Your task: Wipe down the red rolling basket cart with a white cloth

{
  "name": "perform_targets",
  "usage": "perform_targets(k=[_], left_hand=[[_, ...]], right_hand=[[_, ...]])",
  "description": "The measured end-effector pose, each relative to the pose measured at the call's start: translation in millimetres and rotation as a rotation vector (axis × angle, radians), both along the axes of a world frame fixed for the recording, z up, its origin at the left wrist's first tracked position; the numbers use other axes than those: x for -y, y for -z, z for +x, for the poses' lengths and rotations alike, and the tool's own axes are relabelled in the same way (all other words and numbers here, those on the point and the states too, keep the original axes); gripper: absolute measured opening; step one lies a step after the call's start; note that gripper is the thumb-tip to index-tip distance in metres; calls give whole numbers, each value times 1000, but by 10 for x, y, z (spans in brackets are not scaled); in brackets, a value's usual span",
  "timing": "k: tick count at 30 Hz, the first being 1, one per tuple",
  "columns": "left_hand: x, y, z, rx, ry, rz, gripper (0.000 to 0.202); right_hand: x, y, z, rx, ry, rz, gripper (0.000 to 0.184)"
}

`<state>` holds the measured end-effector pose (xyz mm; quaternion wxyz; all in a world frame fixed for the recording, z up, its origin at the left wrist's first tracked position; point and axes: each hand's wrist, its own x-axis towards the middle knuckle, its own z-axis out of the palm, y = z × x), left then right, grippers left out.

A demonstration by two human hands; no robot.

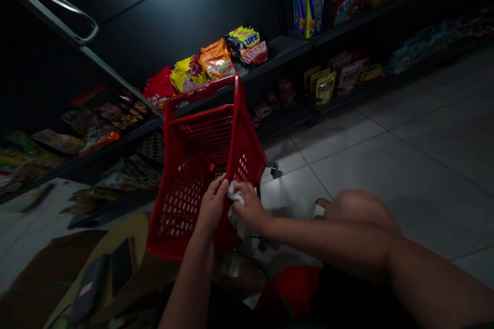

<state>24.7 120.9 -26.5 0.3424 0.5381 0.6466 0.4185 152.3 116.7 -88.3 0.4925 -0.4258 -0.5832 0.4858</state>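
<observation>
Left hand [211, 204] on wall of red plastic shopping basket [181, 200], fingers at its edge, grip unclear. Right hand [250, 208] pinches crumpled white cloth [234, 204] at same edge; hands close together, cloth between them. Basket tilted, just ahead of bare knee [358, 211]. Flattened cardboard [127, 231] lower left. Small caster wheel [274, 168] beside basket. Long grey pull handle [57, 15] runs up-left from basket. Beyond, pale floor tiles [386, 175], black shelves [278, 51] carrying bright snack bags [216, 59].
</observation>
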Motion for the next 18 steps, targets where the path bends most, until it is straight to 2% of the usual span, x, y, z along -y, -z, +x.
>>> perform_targets(k=[2, 4, 6, 9, 11, 12, 14, 16, 18], left_hand=[[3, 0, 3, -26, -25, 21, 46], [13, -7, 21, -29, -35, 21, 45], [31, -23, 47, -22, -14, 21, 46], [58, -51, 63, -54, 34, 44, 47], [64, -58, 40, -93, 53, 51, 47], [62, -54, 20, -107, 53, 48, 48], [54, -33, -21, -76, 33, 14, 52], [43, -3, -44, 60, -3, -56, 60], [30, 22, -40, 235, -12, -116, 68]], right_hand=[[286, 15, -31, 8, -150, 121, 30], [228, -41, 18, -33, -163, 153, 25], [-135, -153, 119, -78, -17, 87, 23], [-773, -336, 251, -130, 220, -10, 30], [-909, -396, 263, -158, 246, 16, 35], [-844, -396, 243, -164, 223, 47, 36], [-491, -341, 174, -150, 137, 116, 37], [-10, -249, 108, -109, -10, 192, 34], [351, -171, 79, -75, -188, 263, 35]])
